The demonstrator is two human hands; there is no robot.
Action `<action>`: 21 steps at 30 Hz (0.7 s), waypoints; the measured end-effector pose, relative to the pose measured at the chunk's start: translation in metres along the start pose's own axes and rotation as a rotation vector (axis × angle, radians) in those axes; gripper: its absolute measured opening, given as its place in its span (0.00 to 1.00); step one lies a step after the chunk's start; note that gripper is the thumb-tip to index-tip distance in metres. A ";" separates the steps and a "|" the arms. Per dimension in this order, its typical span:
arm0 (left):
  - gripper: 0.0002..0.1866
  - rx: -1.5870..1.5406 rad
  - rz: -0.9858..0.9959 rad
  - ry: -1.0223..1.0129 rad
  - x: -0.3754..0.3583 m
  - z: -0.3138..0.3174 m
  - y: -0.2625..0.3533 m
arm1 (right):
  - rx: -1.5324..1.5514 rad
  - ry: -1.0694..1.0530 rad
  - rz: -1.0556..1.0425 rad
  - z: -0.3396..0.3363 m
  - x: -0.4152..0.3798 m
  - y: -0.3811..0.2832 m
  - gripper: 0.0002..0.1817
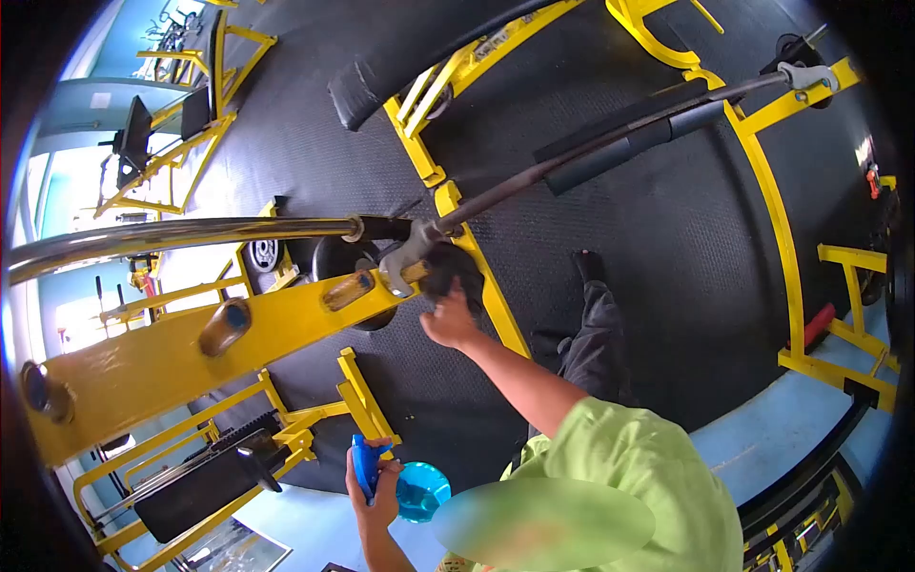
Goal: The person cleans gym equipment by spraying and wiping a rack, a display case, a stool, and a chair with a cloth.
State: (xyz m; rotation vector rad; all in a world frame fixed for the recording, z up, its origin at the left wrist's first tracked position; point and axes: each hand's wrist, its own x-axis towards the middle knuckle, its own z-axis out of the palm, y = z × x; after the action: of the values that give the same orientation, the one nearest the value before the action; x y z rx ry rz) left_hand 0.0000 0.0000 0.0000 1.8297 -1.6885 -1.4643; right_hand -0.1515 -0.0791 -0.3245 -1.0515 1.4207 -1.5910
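Observation:
My left hand (378, 491), low in the view, is closed around a blue spray bottle (366, 467). A turquoise translucent round part (422, 491) beside the fingers looks like the bottle's body. My right hand (453, 319) reaches out to the end of a yellow rack upright (276, 329), its fingers pressed on a dark bundle that looks like a black cloth (452, 270). Right beside it is a grey bar hook (408, 257), in which a barbell (534, 176) rests. Part of the fingers is lost against the dark cloth.
The barbell's shiny sleeve (191, 232) sticks out to the left. A second grey hook (808, 78) carries its far end. Yellow bench frames (410, 138) and a padded machine (205, 486) stand around. Black rubber matting (686, 257) covers the floor; my leg (599, 329) shows there.

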 end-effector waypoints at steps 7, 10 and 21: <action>0.17 0.048 0.003 -0.045 0.014 0.013 -0.011 | 0.013 0.314 0.568 0.018 -0.021 0.005 0.21; 0.18 0.119 0.013 -0.106 0.026 0.022 -0.007 | 0.286 0.432 0.549 -0.008 -0.022 0.016 0.28; 0.18 0.173 0.080 -0.120 0.032 0.040 -0.018 | 0.478 0.101 0.521 -0.018 0.037 0.039 0.38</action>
State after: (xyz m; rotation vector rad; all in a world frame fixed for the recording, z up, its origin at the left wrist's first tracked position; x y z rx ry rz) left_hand -0.0259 -0.0052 -0.0474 1.7655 -1.9781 -1.4631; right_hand -0.1820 -0.1099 -0.3610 -0.2935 1.1648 -1.4911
